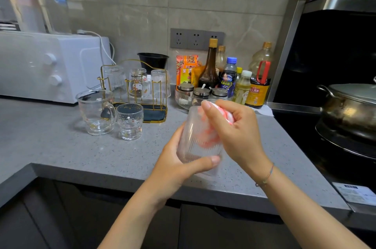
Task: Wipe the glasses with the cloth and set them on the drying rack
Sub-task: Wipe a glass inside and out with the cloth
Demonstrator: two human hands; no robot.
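Observation:
My left hand [179, 164] grips a ribbed clear glass [193, 142] from below, above the grey counter. My right hand [234, 128] holds a pink and white cloth [207, 130] pushed down into that glass. At the back stands a gold wire drying rack [154, 104] with a dark tray; three glasses hang upside down on it: a ribbed one [116, 79], a cartoon-printed one [139, 82] and another ribbed one [161, 83]. In front of the rack stand a clear handled mug [95, 112] and a small dimpled glass [130, 121], both upright.
A white toaster oven [50, 65] sits at the back left. Sauce bottles [211, 67], snack packets and a glass bowl of spice jars [201, 94] crowd the back wall. A steel pot [350, 108] rests on the black stove at the right. The counter edge [122, 179] runs below my hands.

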